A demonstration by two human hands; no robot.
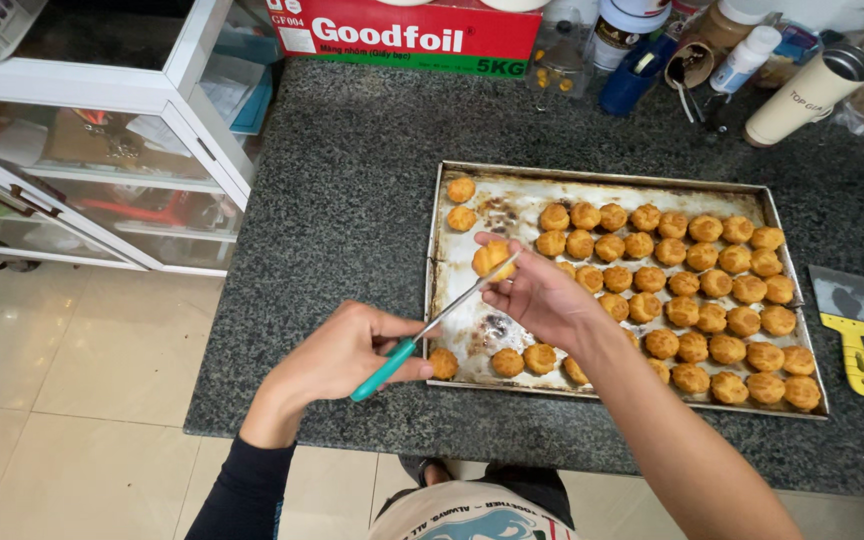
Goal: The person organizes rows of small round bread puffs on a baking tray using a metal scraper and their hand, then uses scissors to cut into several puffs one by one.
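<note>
While the left hand [337, 352] grips a teal-handled tool [430, 327], fingers curled tight round the handle, its thin metal blade runs up to a small golden pastry puff [491, 258] and touches it. Whether the tool is a knife or scissors cannot be told. Right hand [537, 295] pinches that puff between thumb and fingertips, holding it just above the left part of the baking tray [439, 228]. Tray is metal, rectangular, lined with stained paper; its left part is mostly bare, with a few puffs along the near edge and two at the far left corner. Rows of baked puffs [712, 285] fill the right half, packed close and touching. Tray sits on a dark speckled stone tabletop [352, 180]. Just right of the tray lies a scraper [847, 315] with a yellow handle. Along the far edge stand a red and green box [407, 35], jars, bottles and a cream tumbler [810, 93]. White glass-door cabinet [102, 130] stands left, over a pale tiled floor [72, 400].
</note>
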